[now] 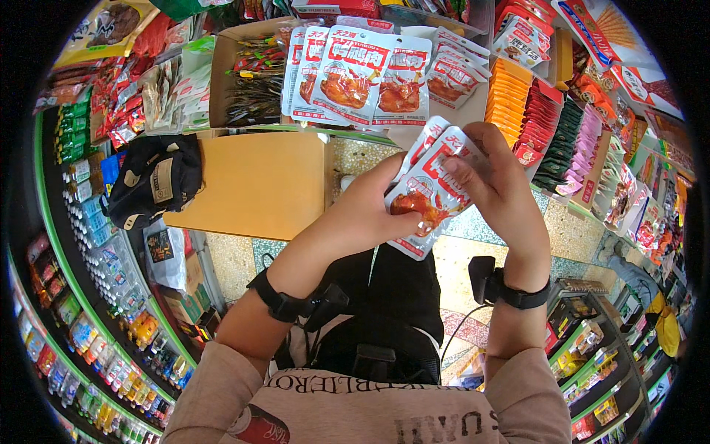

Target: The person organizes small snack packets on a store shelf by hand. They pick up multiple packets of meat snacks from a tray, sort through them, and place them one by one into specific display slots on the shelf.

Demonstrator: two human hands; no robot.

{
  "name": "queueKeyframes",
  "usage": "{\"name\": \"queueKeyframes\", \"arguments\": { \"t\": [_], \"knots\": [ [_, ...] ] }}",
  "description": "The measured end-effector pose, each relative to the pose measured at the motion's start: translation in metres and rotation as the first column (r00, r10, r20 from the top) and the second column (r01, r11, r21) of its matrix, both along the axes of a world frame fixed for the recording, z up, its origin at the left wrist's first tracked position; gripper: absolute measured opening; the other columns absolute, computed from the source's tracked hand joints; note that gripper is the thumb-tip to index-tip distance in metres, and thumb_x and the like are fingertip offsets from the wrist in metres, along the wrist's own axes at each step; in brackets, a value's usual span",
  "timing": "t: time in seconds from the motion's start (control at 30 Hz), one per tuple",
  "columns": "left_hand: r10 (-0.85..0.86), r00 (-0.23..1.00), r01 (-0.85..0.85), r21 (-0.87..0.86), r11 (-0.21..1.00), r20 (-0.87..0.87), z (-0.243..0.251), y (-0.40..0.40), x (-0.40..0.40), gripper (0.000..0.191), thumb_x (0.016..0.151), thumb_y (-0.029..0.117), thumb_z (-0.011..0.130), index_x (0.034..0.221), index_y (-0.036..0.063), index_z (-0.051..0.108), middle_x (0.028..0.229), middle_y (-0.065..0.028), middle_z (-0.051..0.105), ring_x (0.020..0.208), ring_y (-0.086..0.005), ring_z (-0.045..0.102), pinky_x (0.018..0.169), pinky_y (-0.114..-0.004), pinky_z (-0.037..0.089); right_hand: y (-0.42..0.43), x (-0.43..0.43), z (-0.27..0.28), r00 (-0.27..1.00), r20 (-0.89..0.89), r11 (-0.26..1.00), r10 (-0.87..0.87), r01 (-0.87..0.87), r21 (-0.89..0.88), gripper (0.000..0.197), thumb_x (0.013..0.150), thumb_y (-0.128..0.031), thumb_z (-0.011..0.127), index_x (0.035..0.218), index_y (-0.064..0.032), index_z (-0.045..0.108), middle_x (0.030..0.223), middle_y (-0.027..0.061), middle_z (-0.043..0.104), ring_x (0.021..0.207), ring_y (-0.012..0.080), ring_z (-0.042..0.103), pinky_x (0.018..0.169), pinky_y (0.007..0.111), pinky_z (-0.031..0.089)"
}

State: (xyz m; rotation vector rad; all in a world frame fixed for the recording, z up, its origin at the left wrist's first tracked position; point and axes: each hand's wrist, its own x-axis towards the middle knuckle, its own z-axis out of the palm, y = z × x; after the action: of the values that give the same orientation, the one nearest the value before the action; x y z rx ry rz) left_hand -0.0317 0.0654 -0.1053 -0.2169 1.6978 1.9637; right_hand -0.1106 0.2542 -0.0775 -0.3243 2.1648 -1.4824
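Note:
Both hands hold a small overlapping stack of white-and-red snack pouches [421,202], each printed with a picture of a cooked duck leg. My left hand [383,200] grips the lower left side, its thumb across the front. At the upper right, my right hand [488,172] has its thumb on the front pouch and its fingers behind. Beyond them, matching pouches [349,77] lie fanned on the display shelf. More of this kind [455,77] sit in a white box just right of that fan.
Left of the fanned pouches is a cardboard box [219,77] of thin dark packets. A large cardboard box [260,183] stands below the shelf, a black bag [161,180] at its left end. Orange packets [505,91] stand in rows at right. A person's grey-clothed leg [632,272] shows far right.

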Motion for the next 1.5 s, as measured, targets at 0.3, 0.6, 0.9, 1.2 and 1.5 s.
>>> {"name": "queueKeyframes", "arguments": {
  "t": [0.3, 0.6, 0.9, 1.2, 1.5],
  "knots": [
    [-0.12, 0.993, 0.12, 0.047, 0.992, 0.002, 0.004, 0.009, -0.007, 0.062, 0.078, 0.012, 0.078, 0.129, 0.0008, 0.045, 0.116, -0.0095, 0.06, 0.107, -0.0158, 0.057, 0.092, -0.032, 0.047, 0.036, -0.015, 0.001, 0.966, 0.214, 0.982, 0.146, -0.116, -0.148, 0.032, 0.075, -0.01, 0.08, 0.096, 0.0011, 0.058, 0.083, 0.0022, 0.061, 0.079, 0.0103, 0.056, 0.07, 0.027, 0.047],
    [-0.086, 0.995, 0.074, -0.19, 0.979, -0.058, -0.01, 0.032, -0.02, 0.055, 0.084, 0.02, 0.072, 0.128, 0.0001, 0.045, 0.117, -0.0138, 0.058, 0.108, -0.0177, 0.057, 0.091, -0.032, 0.047, 0.049, -0.042, 0.015, 0.983, 0.074, 0.958, 0.17, -0.183, 0.223, 0.013, 0.079, -0.004, 0.073, 0.086, 0.0021, 0.064, 0.071, 0.0012, 0.062, 0.067, 0.0062, 0.053, 0.059, 0.027, 0.045],
    [-0.141, 0.96, -0.074, -0.707, 0.704, -0.241, -0.024, 0.019, -0.025, 0.036, 0.083, 0.014, 0.066, 0.114, 0.0014, 0.055, 0.114, -0.0161, 0.059, 0.101, -0.0294, 0.06, 0.084, -0.038, 0.05, 0.031, -0.076, -0.004, 0.86, -0.395, 0.904, 0.323, -0.156, 0.399, 0.026, 0.08, -0.015, 0.071, 0.101, -0.0003, 0.064, 0.083, 0.0198, 0.065, 0.077, 0.0377, 0.063, 0.067, 0.037, 0.049],
    [-0.41, 0.738, -0.387, -0.833, 0.395, -0.537, -0.042, -0.009, -0.041, 0.043, 0.074, 0.011, 0.066, 0.117, 0.0105, 0.062, 0.133, -0.0115, 0.051, 0.124, -0.0319, 0.045, 0.1, -0.045, 0.036, 0.041, -0.078, -0.004, 0.859, -0.428, 0.9, 0.282, -0.082, 0.428, 0.024, 0.081, -0.014, 0.07, 0.101, -0.0013, 0.065, 0.088, 0.0203, 0.067, 0.08, 0.033, 0.066, 0.07, 0.035, 0.05],
    [-0.456, 0.784, -0.321, -0.903, 0.285, -0.422, -0.051, -0.019, -0.043, 0.05, 0.074, 0.017, 0.068, 0.123, 0.0164, 0.06, 0.14, -0.0079, 0.046, 0.124, -0.0297, 0.042, 0.1, -0.045, 0.036, 0.012, -0.088, -0.021, 0.73, -0.591, 0.82, 0.343, 0.075, 0.568, 0.023, 0.08, -0.018, 0.068, 0.1, -0.0077, 0.067, 0.082, 0.018, 0.067, 0.076, 0.0362, 0.065, 0.065, 0.042, 0.052]
  ]
}}
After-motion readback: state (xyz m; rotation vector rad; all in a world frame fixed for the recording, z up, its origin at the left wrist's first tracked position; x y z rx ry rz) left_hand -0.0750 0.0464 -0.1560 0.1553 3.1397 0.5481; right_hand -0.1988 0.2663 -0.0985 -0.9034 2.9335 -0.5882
